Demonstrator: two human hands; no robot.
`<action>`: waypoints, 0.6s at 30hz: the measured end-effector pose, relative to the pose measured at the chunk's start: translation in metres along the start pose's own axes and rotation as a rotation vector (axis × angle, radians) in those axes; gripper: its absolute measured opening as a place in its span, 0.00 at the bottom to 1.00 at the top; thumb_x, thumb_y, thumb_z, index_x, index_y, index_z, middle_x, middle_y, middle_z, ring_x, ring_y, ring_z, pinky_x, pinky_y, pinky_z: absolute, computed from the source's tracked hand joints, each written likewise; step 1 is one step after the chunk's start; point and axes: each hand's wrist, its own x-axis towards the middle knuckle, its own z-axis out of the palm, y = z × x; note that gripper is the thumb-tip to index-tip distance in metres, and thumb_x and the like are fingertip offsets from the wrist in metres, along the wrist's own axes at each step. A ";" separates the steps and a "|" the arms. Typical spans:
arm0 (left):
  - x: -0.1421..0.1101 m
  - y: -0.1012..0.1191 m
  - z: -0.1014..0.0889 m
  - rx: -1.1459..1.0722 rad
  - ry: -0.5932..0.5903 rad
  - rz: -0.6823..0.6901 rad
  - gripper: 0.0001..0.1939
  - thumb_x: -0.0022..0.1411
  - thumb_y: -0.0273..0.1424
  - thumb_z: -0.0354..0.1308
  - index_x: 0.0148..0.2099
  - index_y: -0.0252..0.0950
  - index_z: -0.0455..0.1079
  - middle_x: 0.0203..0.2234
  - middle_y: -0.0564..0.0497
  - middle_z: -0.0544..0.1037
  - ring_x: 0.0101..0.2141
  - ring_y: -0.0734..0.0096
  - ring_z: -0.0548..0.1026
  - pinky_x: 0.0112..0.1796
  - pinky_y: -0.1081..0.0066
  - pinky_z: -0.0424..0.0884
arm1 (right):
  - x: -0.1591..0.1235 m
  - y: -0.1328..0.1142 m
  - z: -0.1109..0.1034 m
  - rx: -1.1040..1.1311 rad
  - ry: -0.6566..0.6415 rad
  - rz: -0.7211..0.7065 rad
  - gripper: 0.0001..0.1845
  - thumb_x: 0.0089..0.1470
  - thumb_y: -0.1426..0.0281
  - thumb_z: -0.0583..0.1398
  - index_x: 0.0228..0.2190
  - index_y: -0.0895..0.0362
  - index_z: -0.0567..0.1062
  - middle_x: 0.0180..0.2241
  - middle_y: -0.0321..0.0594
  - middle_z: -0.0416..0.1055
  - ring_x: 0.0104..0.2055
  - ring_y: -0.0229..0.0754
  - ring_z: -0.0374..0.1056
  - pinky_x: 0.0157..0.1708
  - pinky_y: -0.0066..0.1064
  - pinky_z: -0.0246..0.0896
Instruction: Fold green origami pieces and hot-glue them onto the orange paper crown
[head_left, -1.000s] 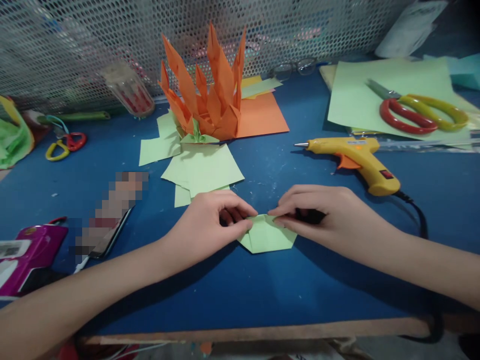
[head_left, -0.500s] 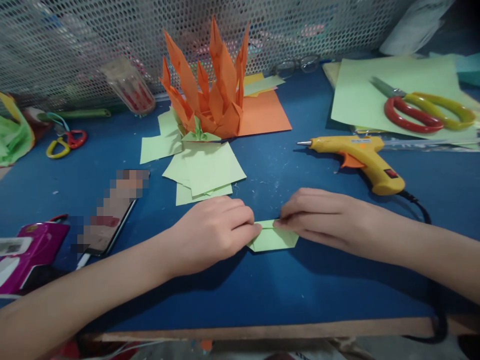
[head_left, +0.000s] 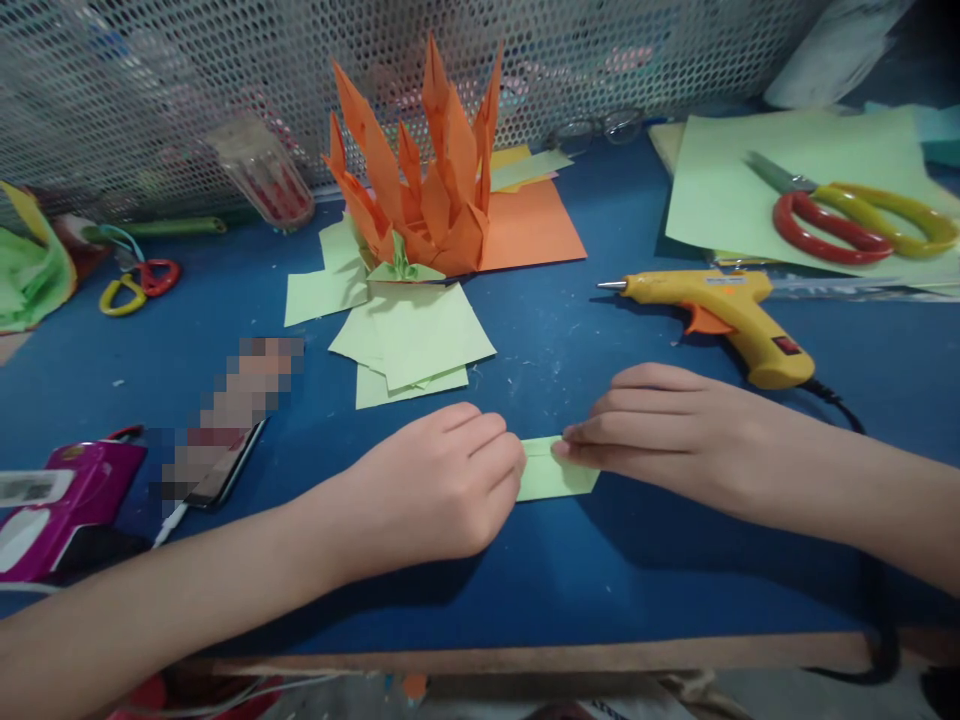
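Note:
A small folded piece of light green paper lies near the front of the blue table. My left hand is closed at its left end, with the fingertips hidden behind the knuckles. At the upper right edge, my right hand pinches the paper between thumb and fingers. Beyond my hands lies a stack of green paper squares. Behind the stack rises an orange folded-paper piece with tall points, a small green folded paper at its foot.
On the right rests a yellow glue gun, its cord trailing over the front edge. Large scissors lie on green sheets behind it. To the left are a phone, a purple packet and small scissors. Perforated mesh borders the back.
My left hand has rolled over the paper's left end, its thumb now out of sight and more of the paper covered. My right hand has shifted slightly right, still pinching the edge.

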 end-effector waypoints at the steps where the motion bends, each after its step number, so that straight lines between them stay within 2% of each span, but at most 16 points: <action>1: 0.000 0.001 0.000 -0.001 -0.012 -0.018 0.11 0.65 0.21 0.51 0.34 0.30 0.73 0.23 0.49 0.73 0.27 0.68 0.69 0.31 0.68 0.66 | -0.001 0.000 0.001 -0.026 0.004 -0.008 0.19 0.64 0.79 0.44 0.44 0.59 0.72 0.35 0.40 0.74 0.37 0.41 0.66 0.44 0.38 0.59; 7: 0.001 0.004 0.004 0.016 -0.035 -0.069 0.11 0.67 0.20 0.47 0.41 0.27 0.72 0.24 0.49 0.71 0.27 0.68 0.69 0.28 0.68 0.64 | -0.002 -0.001 0.000 -0.056 0.000 -0.005 0.18 0.64 0.79 0.45 0.43 0.57 0.72 0.32 0.38 0.73 0.35 0.40 0.65 0.44 0.38 0.57; 15: 0.000 0.003 0.006 -0.028 -0.003 -0.037 0.11 0.66 0.21 0.50 0.37 0.26 0.73 0.24 0.49 0.71 0.27 0.68 0.69 0.29 0.67 0.65 | -0.005 0.002 0.004 0.134 -0.010 0.046 0.16 0.63 0.80 0.47 0.47 0.61 0.69 0.37 0.42 0.72 0.38 0.40 0.63 0.43 0.37 0.57; 18: 0.000 0.004 0.006 -0.029 0.010 -0.041 0.10 0.65 0.21 0.52 0.35 0.26 0.74 0.23 0.49 0.71 0.27 0.66 0.69 0.28 0.66 0.65 | -0.006 0.001 0.006 0.146 -0.005 0.076 0.14 0.64 0.78 0.47 0.45 0.61 0.70 0.37 0.43 0.72 0.38 0.39 0.62 0.41 0.35 0.57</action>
